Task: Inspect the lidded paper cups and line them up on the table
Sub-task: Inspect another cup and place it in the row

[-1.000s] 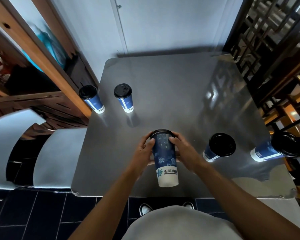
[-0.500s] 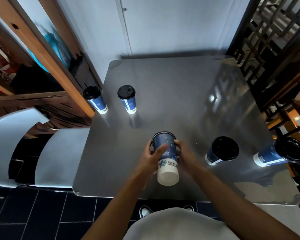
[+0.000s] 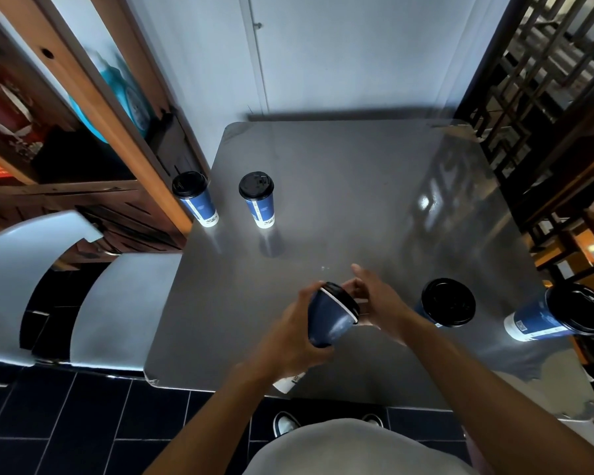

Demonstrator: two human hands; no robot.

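Observation:
A blue paper cup with a black lid (image 3: 330, 320) is held tilted above the near part of the grey table (image 3: 350, 200), lid pointing up and to the right. My left hand (image 3: 294, 332) is wrapped around its body. My right hand (image 3: 378, 303) sits just right of the lid, fingers spread, fingertips at the lid's rim. Two more lidded cups stand at the left: one at the table's edge (image 3: 195, 200), one beside it (image 3: 258, 202). Another two stand at the right: a nearer one (image 3: 447, 303) and one at the right edge (image 3: 549, 315).
Two white chairs (image 3: 117, 303) stand close to the table's left side. A wooden shelf unit (image 3: 93, 108) rises behind them. A dark lattice screen (image 3: 546, 97) borders the right edge. A pale wall lies beyond the far edge.
The cup has been tipped from bottom-towards-me to lid up and right. My left hand now grips the body alone; my right hand has come off the side to the lid.

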